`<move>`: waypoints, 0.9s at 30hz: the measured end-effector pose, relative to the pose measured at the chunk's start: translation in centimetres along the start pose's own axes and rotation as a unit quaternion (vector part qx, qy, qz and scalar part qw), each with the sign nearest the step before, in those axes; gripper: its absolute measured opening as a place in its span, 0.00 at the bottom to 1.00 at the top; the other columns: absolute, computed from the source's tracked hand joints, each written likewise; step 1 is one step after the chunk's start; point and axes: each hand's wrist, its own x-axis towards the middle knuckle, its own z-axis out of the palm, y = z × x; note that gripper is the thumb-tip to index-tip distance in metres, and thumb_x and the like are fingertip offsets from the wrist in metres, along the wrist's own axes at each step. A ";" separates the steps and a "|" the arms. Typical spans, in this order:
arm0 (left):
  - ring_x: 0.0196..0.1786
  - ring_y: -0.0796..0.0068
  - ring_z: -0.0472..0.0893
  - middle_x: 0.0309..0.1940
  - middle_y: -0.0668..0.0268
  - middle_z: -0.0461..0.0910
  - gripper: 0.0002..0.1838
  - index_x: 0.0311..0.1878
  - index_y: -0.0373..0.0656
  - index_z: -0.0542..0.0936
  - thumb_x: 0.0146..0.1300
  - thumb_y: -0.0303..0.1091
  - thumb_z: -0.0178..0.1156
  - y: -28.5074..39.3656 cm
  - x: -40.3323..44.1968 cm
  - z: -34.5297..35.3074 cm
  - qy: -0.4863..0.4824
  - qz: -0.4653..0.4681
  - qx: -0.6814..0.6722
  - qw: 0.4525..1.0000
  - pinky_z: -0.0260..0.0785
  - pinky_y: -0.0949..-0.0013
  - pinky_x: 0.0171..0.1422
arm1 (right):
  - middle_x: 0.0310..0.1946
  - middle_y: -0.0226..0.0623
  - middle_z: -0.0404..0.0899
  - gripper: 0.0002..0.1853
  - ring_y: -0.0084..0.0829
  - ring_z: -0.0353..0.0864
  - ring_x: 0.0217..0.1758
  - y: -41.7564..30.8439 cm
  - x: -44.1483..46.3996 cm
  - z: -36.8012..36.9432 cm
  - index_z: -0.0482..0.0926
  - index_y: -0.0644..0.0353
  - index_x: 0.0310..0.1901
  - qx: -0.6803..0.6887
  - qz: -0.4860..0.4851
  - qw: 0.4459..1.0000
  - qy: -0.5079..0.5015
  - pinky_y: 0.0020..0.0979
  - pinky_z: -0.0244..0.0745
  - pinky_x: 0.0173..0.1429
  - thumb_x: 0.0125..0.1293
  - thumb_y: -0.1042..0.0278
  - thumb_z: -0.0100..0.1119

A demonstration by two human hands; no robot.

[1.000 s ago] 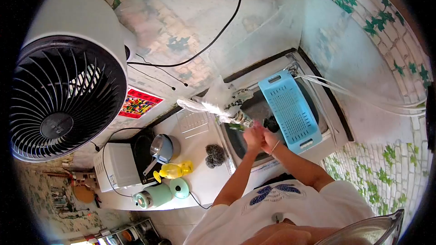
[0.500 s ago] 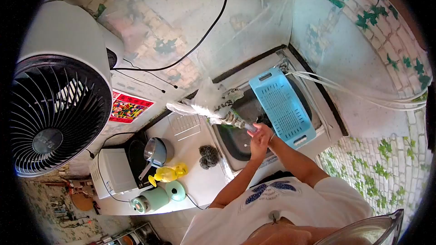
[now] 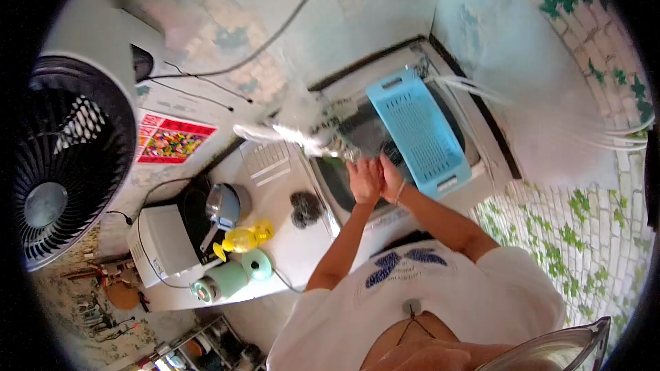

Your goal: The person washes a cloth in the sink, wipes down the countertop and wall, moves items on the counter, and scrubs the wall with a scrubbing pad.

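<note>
My left hand [image 3: 365,180] and my right hand [image 3: 392,177] touch each other over the near side of the grey sink [image 3: 334,182]. Both have their fingers stretched toward the faucet [image 3: 350,154], and no object shows in either. The faucet is wrapped in white plastic [image 3: 292,130] and ends just beyond my fingertips. A thin band circles my right wrist. To the right of my hands, a light blue perforated basket [image 3: 419,134] lies across the sink. Motion blur hides the finer finger detail.
Left of the sink are a dark scrubber [image 3: 306,209], wire rack [image 3: 267,163], yellow bottle [image 3: 244,238], small pot [image 3: 223,205], green kettle-like container [image 3: 220,282] and white appliance [image 3: 161,244]. A large fan [image 3: 72,158] stands at far left. White hoses [image 3: 481,89] run behind the basket.
My hands were clasped together, then overlapped near the faucet outlet. Now they lie more side by side with fingers extended. The whole view has shifted, moving the scene leftward.
</note>
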 end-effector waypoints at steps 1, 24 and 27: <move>0.42 0.54 0.70 0.41 0.54 0.69 0.16 0.42 0.41 0.71 0.52 0.38 0.56 0.1 -0.5 -0.2 -0.027 0.081 -0.002 0.996 0.62 0.53 0.47 | 0.29 0.26 0.74 0.20 0.23 0.74 0.34 -0.5 0.3 -0.1 0.72 0.50 0.32 0.006 -0.002 1.000 -0.001 0.27 0.71 0.40 0.67 0.45 0.38; 0.22 0.52 0.75 0.19 0.53 0.74 0.16 0.35 0.40 0.74 0.63 0.42 0.42 1.0 -0.7 -2.1 -0.091 -0.018 -0.083 0.992 0.66 0.60 0.23 | 0.16 0.24 0.68 0.10 0.16 0.65 0.16 -2.9 -2.2 3.6 0.72 0.58 0.22 -0.305 -0.041 0.949 0.061 0.24 0.61 0.19 0.59 0.65 0.51; 0.21 0.55 0.75 0.19 0.53 0.74 0.18 0.33 0.38 0.75 0.63 0.42 0.41 0.5 -1.1 -1.3 -0.088 -0.059 -0.162 0.981 0.65 0.61 0.24 | 0.16 0.27 0.70 0.12 0.19 0.66 0.16 -2.1 -1.5 2.2 0.73 0.59 0.21 -0.337 -0.061 0.937 0.067 0.26 0.63 0.20 0.59 0.64 0.50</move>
